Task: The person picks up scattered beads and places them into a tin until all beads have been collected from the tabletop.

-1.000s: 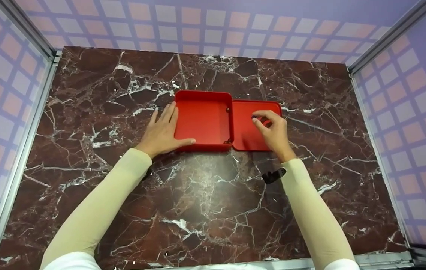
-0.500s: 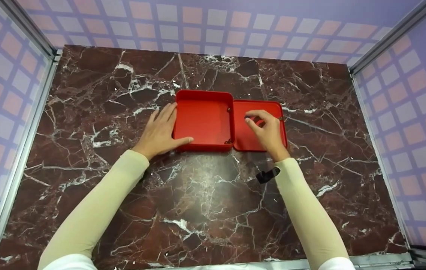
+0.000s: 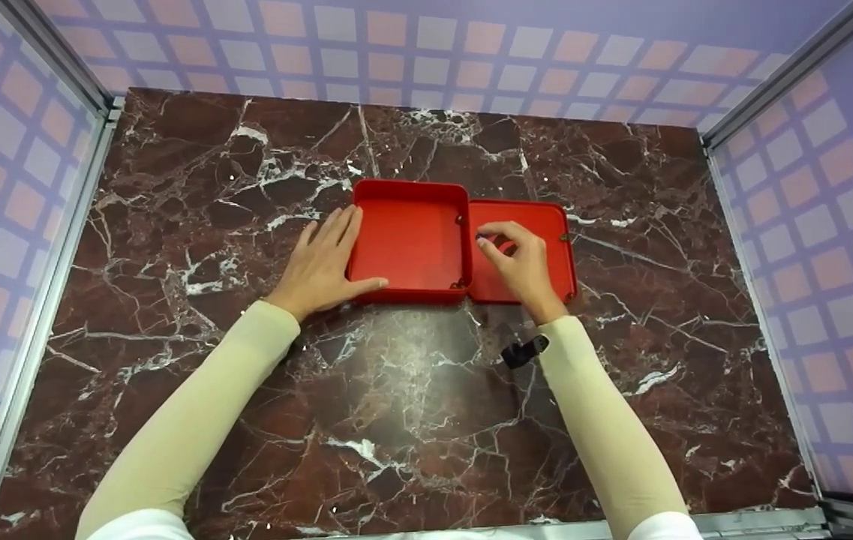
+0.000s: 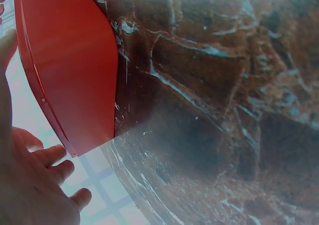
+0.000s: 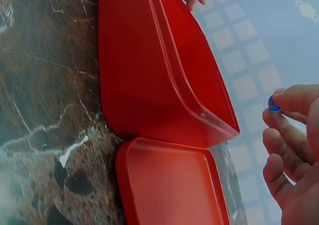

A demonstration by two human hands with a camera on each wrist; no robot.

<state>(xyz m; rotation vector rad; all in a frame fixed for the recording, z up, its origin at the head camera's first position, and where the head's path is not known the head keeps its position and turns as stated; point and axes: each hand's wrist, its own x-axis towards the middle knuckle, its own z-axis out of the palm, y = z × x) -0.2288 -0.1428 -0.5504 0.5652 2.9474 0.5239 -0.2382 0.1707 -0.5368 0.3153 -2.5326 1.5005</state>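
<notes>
A red square box (image 3: 411, 240) stands on the marble-patterned table, its red lid (image 3: 557, 262) folded out flat on the right side. My left hand (image 3: 319, 262) rests against the box's left side, fingers along the wall and thumb at the front rim. In the left wrist view that hand (image 4: 45, 185) lies beside the box's red wall (image 4: 75, 65). Above the lid, near the box's right wall, my right hand (image 3: 520, 262) pinches a small round blue bead (image 5: 274, 104) between thumb and forefinger. The bead looks translucent; the right wrist view shows it best.
Small brownish metal fittings (image 3: 460, 220) sit on the box's inner right wall, and another fitting (image 3: 564, 237) is on the lid's outer edge. Checkered panels (image 3: 434, 60) wall in the back and sides. Dark marbled tabletop (image 3: 411, 390) stretches in front of the box.
My right hand has moved left across the lid toward the box, carrying the pinched bead. The left hand has stayed almost where it was.
</notes>
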